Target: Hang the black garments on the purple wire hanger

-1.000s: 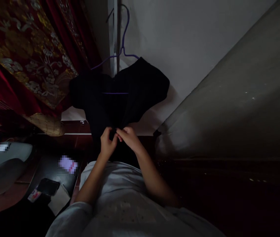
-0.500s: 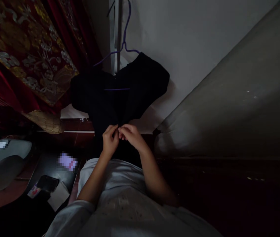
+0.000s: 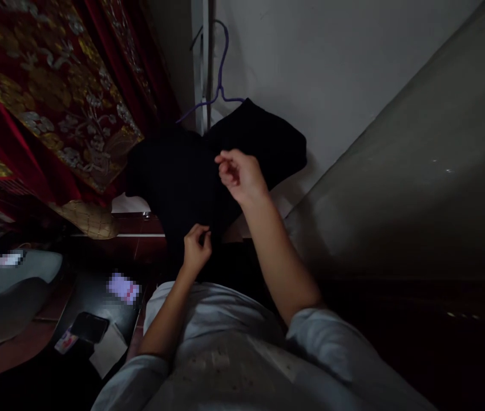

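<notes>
A black garment hangs from a purple hanger in front of me, its folds hard to make out in the dim light. Low on its front, my left hand pinches the cloth between thumb and fingers. My right hand is higher, before the upper chest of the garment, its fingers curled inward. Whether cloth or something small lies between those fingers cannot be seen.
A metal post stands behind the hanger against a pale wall. Red embroidered cloth hangs at left. Lower left, a dark stool-like surface bears a lit phone, a dark phone and white paper. A large grey sheet slopes at right.
My right hand has moved up and away from the left, which stays low on the garment. The neck opening that showed the hanger's lower bar is now covered by cloth.
</notes>
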Motion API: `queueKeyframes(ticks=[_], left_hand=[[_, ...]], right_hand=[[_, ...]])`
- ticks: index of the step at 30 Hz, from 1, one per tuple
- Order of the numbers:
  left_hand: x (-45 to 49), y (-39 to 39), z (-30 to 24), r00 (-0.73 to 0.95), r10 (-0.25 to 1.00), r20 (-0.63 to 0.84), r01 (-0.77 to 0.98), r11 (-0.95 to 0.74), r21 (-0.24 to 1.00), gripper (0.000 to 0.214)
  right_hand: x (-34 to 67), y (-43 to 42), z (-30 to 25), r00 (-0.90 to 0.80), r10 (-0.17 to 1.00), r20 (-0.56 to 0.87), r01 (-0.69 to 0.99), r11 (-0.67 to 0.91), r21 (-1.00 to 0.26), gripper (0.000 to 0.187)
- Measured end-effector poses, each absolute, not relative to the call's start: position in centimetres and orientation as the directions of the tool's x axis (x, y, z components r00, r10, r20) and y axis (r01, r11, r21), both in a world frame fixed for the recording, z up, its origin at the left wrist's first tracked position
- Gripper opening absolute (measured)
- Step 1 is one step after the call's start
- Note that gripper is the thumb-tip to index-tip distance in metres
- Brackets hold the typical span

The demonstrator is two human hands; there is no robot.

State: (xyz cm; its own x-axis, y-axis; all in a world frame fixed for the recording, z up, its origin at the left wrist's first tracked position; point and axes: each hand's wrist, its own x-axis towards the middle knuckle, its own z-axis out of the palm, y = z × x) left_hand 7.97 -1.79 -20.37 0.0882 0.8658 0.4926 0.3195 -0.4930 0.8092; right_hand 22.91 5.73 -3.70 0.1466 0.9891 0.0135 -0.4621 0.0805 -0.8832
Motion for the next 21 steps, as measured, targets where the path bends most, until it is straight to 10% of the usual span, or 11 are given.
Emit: queueKeyframes(ticks=[12, 21], left_hand=[[8.0, -0.2, -15.5, 0.248, 0.85, 0.465, 0.294, -0.523, 0.8, 0.012], [8.2, 5.3, 0.2, 0.315, 0.319, 0.894, 0.314, -0.924, 0.218, 0.029]], right_hand=[[22.2, 4.1, -2.0, 0.202, 0.936, 0.288, -0.313, 0.341, -0.886, 0.031], [22.5, 1.8, -1.0, 0.145, 0.843, 0.518, -0.048, 0.529, -0.847, 0.028]])
